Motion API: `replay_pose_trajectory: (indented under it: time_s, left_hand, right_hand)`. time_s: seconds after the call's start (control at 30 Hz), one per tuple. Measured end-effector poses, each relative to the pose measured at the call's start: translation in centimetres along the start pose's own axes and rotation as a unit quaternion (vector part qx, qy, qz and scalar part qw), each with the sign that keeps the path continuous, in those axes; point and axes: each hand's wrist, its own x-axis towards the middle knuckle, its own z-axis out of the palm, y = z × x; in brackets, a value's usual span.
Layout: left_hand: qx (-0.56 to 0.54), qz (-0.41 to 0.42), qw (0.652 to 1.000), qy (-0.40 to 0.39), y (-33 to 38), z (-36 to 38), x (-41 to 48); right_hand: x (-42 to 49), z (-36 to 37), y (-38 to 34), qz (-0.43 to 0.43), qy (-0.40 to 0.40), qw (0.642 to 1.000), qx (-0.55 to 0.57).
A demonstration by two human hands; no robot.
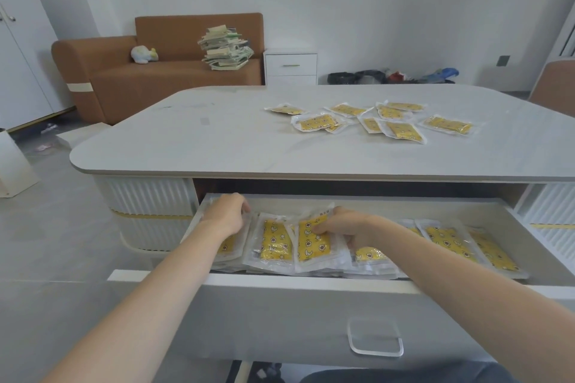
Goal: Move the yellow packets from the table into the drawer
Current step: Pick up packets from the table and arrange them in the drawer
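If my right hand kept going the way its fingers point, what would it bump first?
Pinching one packet, the right hand would likely meet the neighbouring packet first, depth unclear.

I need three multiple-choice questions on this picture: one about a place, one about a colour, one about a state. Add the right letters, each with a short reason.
1. Where on the pale grey table top do the loose yellow plastic packets lie? A far right part; B near left corner; C near edge.
2. Which colour has the fabric sofa behind? A blue; B brown; C black.
3. How is the wide white drawer? A shut; B open; C removed.
Answers: 1 A, they cluster far right. 2 B, seat and back are brown. 3 B, left hand and right hand reach inside, the right pinching a drawer packet.
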Motion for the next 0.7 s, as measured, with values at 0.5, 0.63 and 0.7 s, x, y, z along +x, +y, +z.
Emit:
replay_pose_trajectory:
  time_s: [0.5, 0.63, 0.7]
  left_hand:
    - [0.175, 0.216, 0.920, -0.277, 10.6, 1.2, -1.4]
    - [0.225, 0.209, 0.903, -0.300, 11.9, 2.2, -0.8]
    - [0.232, 0.204, 0.901, -0.305, 12.2, 2.4, -0.7]
  right_hand:
    - [-3.8, -7.9, 2.7, 0.074, 0.031, 0.996, 0.050]
    - [-4.4, -8.5, 3.4, 0.067, 0.065, 0.994, 0.049]
    - [-4.1, -8.3, 3.7, 0.060, 0.078, 0.995, 0.033]
